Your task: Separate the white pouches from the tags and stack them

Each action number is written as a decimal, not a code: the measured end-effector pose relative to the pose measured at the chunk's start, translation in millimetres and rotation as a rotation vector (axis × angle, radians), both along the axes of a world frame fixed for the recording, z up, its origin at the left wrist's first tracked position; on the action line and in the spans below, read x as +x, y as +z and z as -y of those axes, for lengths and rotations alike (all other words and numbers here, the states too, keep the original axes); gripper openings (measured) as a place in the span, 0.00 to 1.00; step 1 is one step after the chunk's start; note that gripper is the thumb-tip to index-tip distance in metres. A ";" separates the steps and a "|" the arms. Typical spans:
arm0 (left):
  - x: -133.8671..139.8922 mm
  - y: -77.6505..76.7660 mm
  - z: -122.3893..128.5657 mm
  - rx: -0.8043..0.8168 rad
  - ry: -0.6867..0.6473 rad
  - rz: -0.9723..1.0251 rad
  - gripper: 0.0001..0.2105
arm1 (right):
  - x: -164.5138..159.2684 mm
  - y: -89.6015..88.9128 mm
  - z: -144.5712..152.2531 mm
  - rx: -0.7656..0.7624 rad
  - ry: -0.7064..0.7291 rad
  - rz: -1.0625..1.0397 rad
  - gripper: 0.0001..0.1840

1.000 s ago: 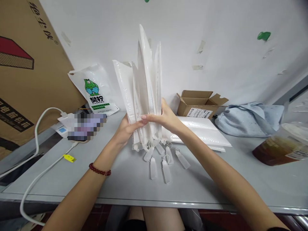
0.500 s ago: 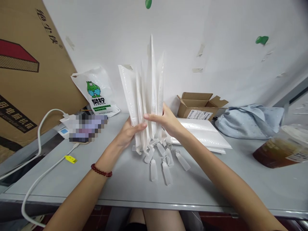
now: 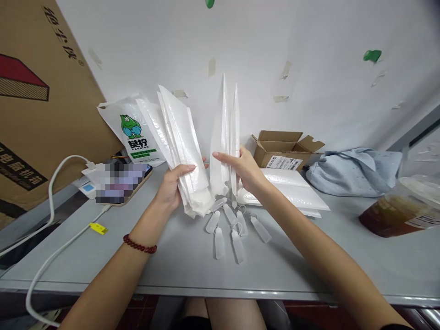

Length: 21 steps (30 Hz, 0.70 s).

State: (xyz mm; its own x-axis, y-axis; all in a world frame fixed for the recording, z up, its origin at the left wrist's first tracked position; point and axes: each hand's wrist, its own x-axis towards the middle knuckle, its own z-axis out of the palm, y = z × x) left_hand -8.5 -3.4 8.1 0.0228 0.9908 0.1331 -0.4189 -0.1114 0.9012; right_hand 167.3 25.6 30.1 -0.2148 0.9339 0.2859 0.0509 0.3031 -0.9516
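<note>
While left hand (image 3: 172, 185) grips pouches (image 3: 178, 142) — tilted left.

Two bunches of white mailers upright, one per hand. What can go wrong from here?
1. The left hand grips its fanned mailers low down; the tilted tops may splay and slip out.
2. The right hand steadies tall upright mailers near their base; they may topple.
3. Small tags lie on the table right under both bunches; a drop could scatter them.
</note>
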 end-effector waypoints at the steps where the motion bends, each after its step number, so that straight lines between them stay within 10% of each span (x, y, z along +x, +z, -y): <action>1: 1.5 -0.5 0.4 0.018 0.004 0.001 0.23 | -0.6 -0.2 0.2 -0.019 0.010 -0.010 0.32; 11: 11.3 -12.5 -1.7 0.031 -0.039 -0.080 0.21 | -16.0 3.0 18.8 -0.085 0.190 0.042 0.32; 21: 17.9 -4.9 -0.5 -0.154 0.182 -0.086 0.13 | -13.0 1.9 11.9 -0.127 0.004 0.195 0.43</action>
State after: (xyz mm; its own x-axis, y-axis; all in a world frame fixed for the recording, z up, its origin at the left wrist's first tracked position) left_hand 9.5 -2.9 3.3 -0.1535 0.9880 -0.0144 -0.3252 -0.0368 0.9449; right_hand 154.3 13.7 32.1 -0.2586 0.9586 0.1192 0.2364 0.1824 -0.9544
